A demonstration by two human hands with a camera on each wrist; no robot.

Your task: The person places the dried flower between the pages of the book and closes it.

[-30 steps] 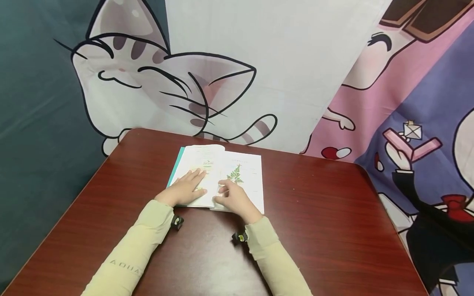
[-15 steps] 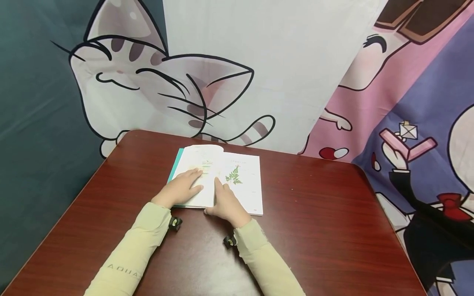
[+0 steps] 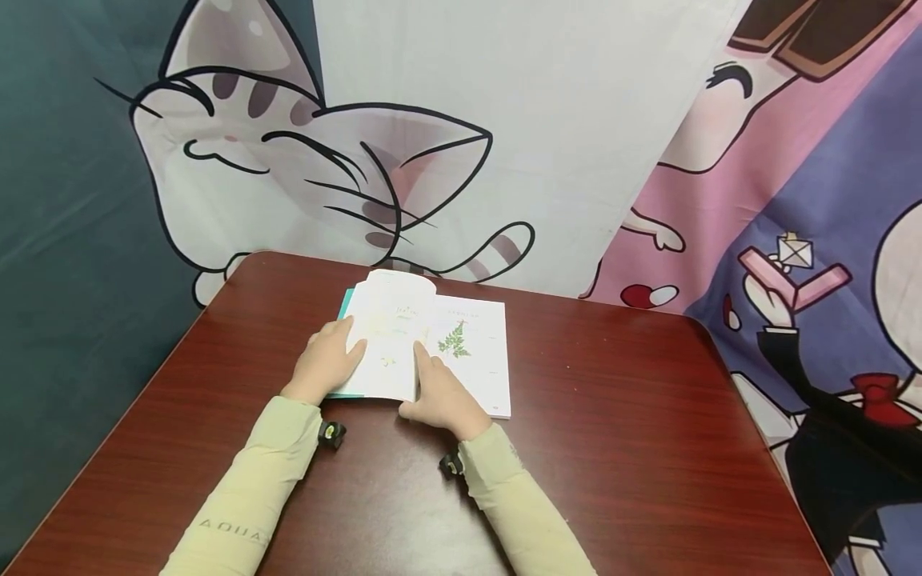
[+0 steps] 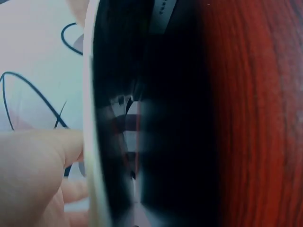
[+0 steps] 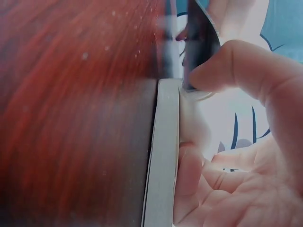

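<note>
An open book with a teal cover [image 3: 348,298] lies on the table. Its left pages [image 3: 394,320] bow upward, and its right page [image 3: 484,352] shows a green plant. My left hand [image 3: 324,364] grips the outer edge of the left half, thumb over the page. In the left wrist view, a dark gap lies beneath that raised half. My right hand [image 3: 445,398] rests on the right half, index finger along the fold and thumb at the lower edge near the spine. Fingers of this hand [image 5: 188,165] touch the page block in the right wrist view.
The dark red wooden table [image 3: 612,448] extends around the book. Behind it hangs a cloth with a cartoon cat [image 3: 288,176] and other printed figures. Small black devices sit at both wrists, including a right-wrist camera [image 3: 451,465].
My left hand has slid from the left page to its outer edge, and that half has risen slightly. My right hand has shifted left to the fold, its index finger now extended.
</note>
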